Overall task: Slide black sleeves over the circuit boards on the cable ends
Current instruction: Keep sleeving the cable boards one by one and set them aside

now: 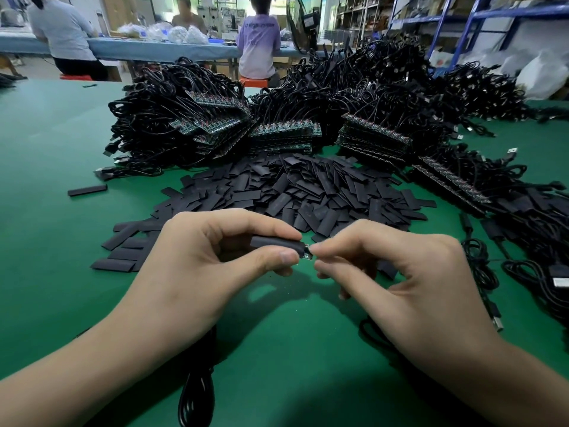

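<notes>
My left hand (197, 257) pinches a black sleeve (274, 243) between thumb and forefinger, held level above the green table. A small circuit board (307, 253) pokes out of the sleeve's right end, and my right hand (397, 269) pinches that end with its fingertips. The board's black cable (197, 389) hangs down under my left wrist. A large heap of loose black sleeves (292, 189) lies just beyond my hands.
Stacks of cables with bare boards (283, 131) stand behind the sleeve heap. More cables (523, 248) spread along the right side. One stray sleeve (87, 190) lies at left on the green table (46, 180). People sit at a far bench.
</notes>
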